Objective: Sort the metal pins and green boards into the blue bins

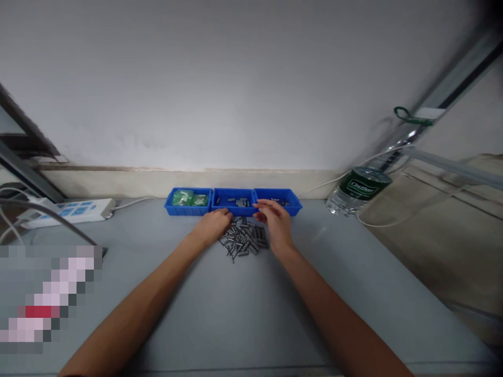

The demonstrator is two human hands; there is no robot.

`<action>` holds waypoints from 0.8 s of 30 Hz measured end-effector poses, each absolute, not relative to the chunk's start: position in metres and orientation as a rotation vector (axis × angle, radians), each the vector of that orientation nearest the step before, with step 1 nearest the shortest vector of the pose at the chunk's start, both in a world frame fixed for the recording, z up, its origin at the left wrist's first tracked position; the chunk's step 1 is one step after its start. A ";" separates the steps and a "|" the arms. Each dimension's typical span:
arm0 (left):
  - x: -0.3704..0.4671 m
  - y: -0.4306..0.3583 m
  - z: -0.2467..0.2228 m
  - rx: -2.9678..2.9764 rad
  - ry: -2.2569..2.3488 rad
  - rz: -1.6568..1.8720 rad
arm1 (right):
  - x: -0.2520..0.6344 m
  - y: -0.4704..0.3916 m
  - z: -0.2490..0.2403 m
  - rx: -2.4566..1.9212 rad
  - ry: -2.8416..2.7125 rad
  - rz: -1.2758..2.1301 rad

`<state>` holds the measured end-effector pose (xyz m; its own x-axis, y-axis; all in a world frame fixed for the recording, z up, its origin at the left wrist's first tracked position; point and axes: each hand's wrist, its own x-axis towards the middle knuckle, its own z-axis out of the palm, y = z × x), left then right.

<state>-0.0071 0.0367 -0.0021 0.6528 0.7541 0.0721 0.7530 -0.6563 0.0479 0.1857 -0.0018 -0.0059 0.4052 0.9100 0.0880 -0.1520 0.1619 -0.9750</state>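
Slender grey pieces (pixel 240 241) sprawl on the desk (pixel 220 314), long axes crossing every which way, between left hand (pixel 214 225) and right hand (pixel 278 225)! Right grip's apart, near the middle blue tray (pixel 241 212); left grip, I can't tell.

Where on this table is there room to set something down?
Bare table lies between left forearm and right forearm, nearer than the pile of grey parts; also between power strip and left hand, and between right forearm and bottle. Crowded: between left hand and right hand, and along the blue trays.
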 end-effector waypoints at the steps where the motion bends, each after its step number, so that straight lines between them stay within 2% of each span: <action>1: -0.009 0.038 -0.001 2.840 1.312 0.127 | 0.185 -0.002 -0.005 -1.155 -0.856 0.914; 5: -0.020 0.043 0.009 2.773 1.231 0.218 | 0.183 -0.005 -0.005 -1.185 -0.955 0.956; 12: -0.030 0.041 0.038 2.531 0.911 0.672 | 0.178 -0.005 -0.008 -1.127 -1.147 1.097; 17: -0.032 0.038 0.048 2.488 0.826 0.786 | 0.176 -0.008 -0.007 -0.973 -1.141 1.290; 24: -0.031 0.033 0.056 2.394 0.830 0.776 | 0.169 -0.009 -0.005 -0.995 -1.126 1.286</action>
<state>-0.0311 0.0328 0.0556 0.6539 0.6708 0.3500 0.3942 -0.6969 0.5991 0.1693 -0.0090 -0.0047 -0.0431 0.9969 0.0662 -0.1973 0.0565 -0.9787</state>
